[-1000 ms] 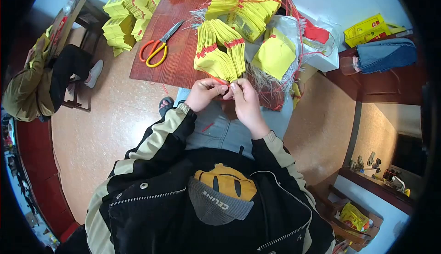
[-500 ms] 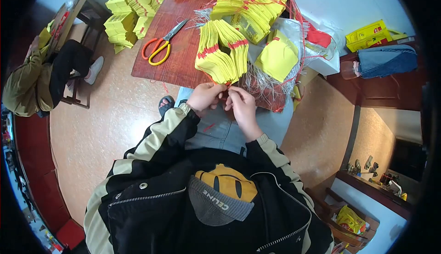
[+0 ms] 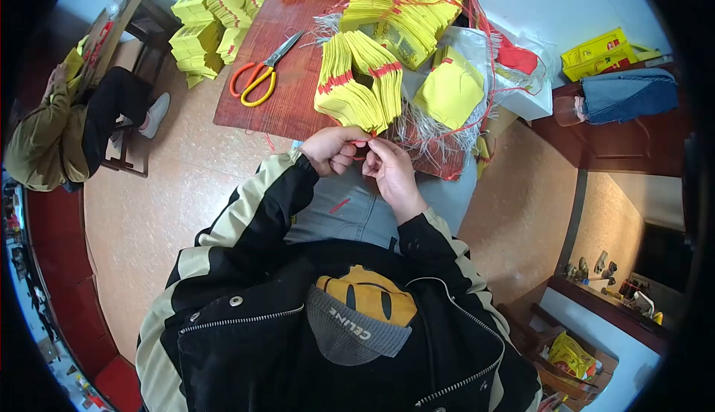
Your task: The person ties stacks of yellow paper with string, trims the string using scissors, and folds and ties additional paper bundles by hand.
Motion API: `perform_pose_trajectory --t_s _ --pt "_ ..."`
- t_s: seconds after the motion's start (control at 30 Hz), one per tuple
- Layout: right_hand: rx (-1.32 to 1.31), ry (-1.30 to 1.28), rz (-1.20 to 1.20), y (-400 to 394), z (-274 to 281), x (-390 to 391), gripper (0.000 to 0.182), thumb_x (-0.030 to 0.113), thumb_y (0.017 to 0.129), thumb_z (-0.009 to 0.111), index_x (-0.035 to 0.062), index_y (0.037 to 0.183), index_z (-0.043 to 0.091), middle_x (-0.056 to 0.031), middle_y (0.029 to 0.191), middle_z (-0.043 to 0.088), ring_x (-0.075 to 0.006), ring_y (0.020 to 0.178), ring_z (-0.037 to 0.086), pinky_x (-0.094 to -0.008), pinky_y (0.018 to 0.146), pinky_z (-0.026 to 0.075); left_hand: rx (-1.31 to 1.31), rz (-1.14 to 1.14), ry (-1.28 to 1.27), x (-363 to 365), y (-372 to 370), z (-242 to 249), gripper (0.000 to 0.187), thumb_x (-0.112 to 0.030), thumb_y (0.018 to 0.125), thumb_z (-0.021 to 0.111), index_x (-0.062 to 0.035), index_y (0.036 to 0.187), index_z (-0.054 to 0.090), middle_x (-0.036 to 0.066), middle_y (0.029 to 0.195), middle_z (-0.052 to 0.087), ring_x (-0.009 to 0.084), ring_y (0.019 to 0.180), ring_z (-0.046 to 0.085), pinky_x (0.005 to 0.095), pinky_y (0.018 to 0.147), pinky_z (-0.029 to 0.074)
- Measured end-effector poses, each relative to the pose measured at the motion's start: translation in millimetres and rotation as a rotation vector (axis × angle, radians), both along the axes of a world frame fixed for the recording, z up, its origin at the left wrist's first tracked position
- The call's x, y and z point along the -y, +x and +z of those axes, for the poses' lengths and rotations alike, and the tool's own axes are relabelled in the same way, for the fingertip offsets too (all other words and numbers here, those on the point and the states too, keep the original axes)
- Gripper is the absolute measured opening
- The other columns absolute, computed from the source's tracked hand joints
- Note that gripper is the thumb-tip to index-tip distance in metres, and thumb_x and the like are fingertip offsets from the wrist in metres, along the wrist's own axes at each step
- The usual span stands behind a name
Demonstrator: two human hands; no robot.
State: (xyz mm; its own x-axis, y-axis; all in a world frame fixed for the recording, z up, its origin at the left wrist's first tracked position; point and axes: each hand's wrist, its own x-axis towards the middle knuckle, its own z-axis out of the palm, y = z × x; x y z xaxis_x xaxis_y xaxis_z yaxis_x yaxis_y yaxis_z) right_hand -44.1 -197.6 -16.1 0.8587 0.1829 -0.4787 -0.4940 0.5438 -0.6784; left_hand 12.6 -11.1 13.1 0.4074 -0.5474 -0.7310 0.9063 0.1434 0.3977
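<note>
A bundle of yellow folded paper packets with red bands lies at the table's near edge. Red string shows at its near end, between my fingertips. My left hand is closed, thumb and forefinger pinching the string from the left. Close beside it, my right hand pinches the string from the right, and the two hands almost touch. Part of the string is hidden by my fingers. Left of the bundle lie scissors with one orange and one yellow handle, blades apart.
The dark red table also bears a larger stack of yellow packets under red strings, a loose yellow packet and silvery strands. More yellow stacks stand beyond its left side. Another person sits at far left.
Both hands have shifted slightly, and the left is now more tightly curled with its knuckles toward the string. The bundle has barely moved.
</note>
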Motion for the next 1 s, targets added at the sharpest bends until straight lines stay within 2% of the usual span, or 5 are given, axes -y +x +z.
perform_pose_trajectory --t_s 0.53,0.7,0.83,0.87,1.0 --pt "0.032 0.020 -0.010 -0.1 3.4 2.7 0.021 0.023 0.103 0.069 0.0031 0.109 0.072 -0.0071 0.091 0.074 -0.0191 0.074 0.073 -0.0292 0.063 0.054 0.204 -0.044 0.081 -4.6 0.1 3.4 0.020 -0.029 0.100 0.071 -0.0154 0.086 0.065 -0.010 0.062 0.045 0.0022 0.046 0.027 0.0243 0.045 0.017" --pt "0.398 -0.530 -0.002 1.4 -1.8 12.5 0.020 0.017 0.102 0.073 -0.0022 0.107 0.073 -0.0066 0.101 0.073 -0.0173 0.076 0.073 -0.0268 0.070 0.057 0.495 -0.136 0.043 -11.1 -1.4 5.9 0.026 -0.032 0.104 0.072 -0.0077 0.095 0.071 -0.008 0.068 0.053 0.0036 0.055 0.042 0.0233 0.050 0.031" --pt "0.798 -1.061 -0.136 3.1 2.4 20.3 0.017 0.011 0.098 0.076 -0.0047 0.100 0.069 -0.0125 0.121 0.064 -0.0227 0.108 0.067 -0.0363 0.093 0.054 0.748 -0.314 0.336 -14.3 3.0 16.8 0.026 -0.030 0.105 0.071 -0.0040 0.100 0.074 -0.006 0.073 0.059 0.0050 0.062 0.050 0.0238 0.056 0.038" --pt "0.730 -0.955 -0.146 2.0 2.5 17.4 0.015 0.009 0.099 0.074 -0.0032 0.097 0.067 -0.0149 0.123 0.065 -0.0259 0.119 0.062 -0.0398 0.103 0.049 0.830 -0.280 0.340 -14.9 3.8 9.4 0.024 -0.027 0.105 0.071 -0.0036 0.101 0.075 -0.005 0.075 0.061 0.0054 0.063 0.052 0.0240 0.058 0.041" --pt "0.700 -0.758 -0.192 6.1 -19.3 20.8 0.015 0.010 0.101 0.072 -0.0027 0.096 0.065 -0.0161 0.127 0.066 -0.0265 0.120 0.063 -0.0387 0.103 0.049 0.929 -0.282 0.429 -28.0 7.2 4.6 0.021 -0.021 0.103 0.073 -0.0005 0.104 0.075 -0.004 0.077 0.065 0.0050 0.065 0.053 0.0241 0.062 0.045"
